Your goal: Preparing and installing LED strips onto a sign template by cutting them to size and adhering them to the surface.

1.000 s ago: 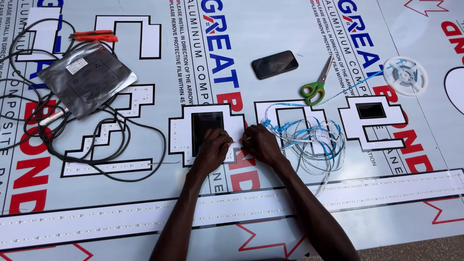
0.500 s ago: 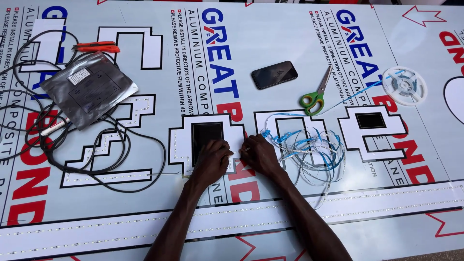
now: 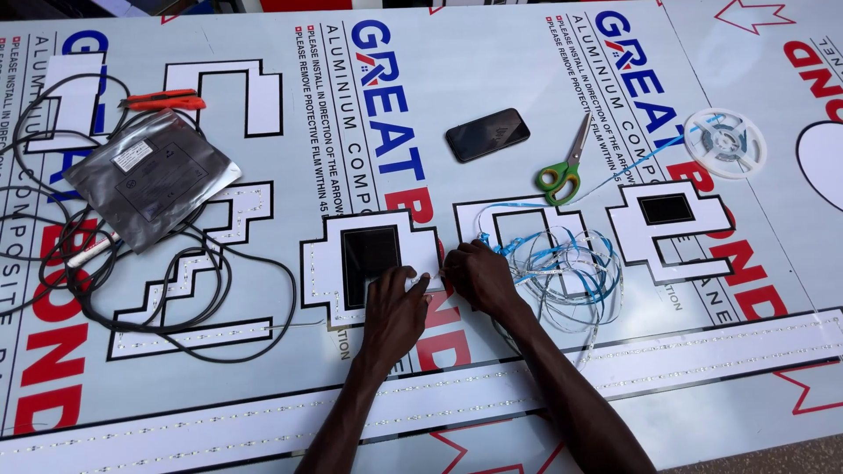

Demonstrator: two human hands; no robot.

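A dark phone (image 3: pixel 487 134) lies face up with its rectangular screen black, at the middle of the white printed sheet (image 3: pixel 492 61), whose lettering is blue, red and black. Far to the phone's left lies a grey foil pouch (image 3: pixel 154 180), crumpled, bearing a small white label (image 3: pixel 132 155) near its upper corner.

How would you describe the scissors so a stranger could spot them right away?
On the large printed white panel, look right of the dark phone and above the tangle of blue and white strip. The scissors lie closed there, the only thing with bright green handles.
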